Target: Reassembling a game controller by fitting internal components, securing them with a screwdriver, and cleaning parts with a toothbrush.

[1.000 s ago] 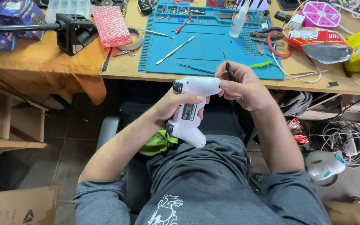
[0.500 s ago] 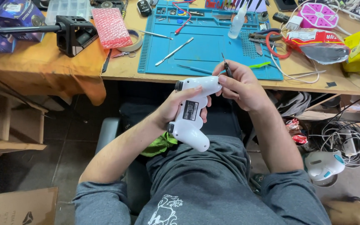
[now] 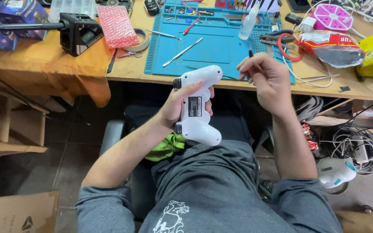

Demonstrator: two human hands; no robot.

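Two hands busy: left hand [image 3: 178, 108] wraps white game controller [image 3: 196, 105] below table [image 3: 130, 71] front edge; right hand [image 3: 264, 80] pinches thin screwdriver [image 3: 251, 52]. Probably light, rigid, smooth plastic; best gripped mid-body.

One white game controller [image 3: 196, 105] is present, and one thin dark screwdriver [image 3: 251, 54]. The table [image 3: 130, 69] carries one blue work mat [image 3: 212, 47], one clear squeeze bottle [image 3: 248, 23], one pink bubble-wrap bag [image 3: 116, 26], one tape roll [image 3: 141, 39], one pink round power strip [image 3: 332, 17] and two metal prying tools [image 3: 182, 51].
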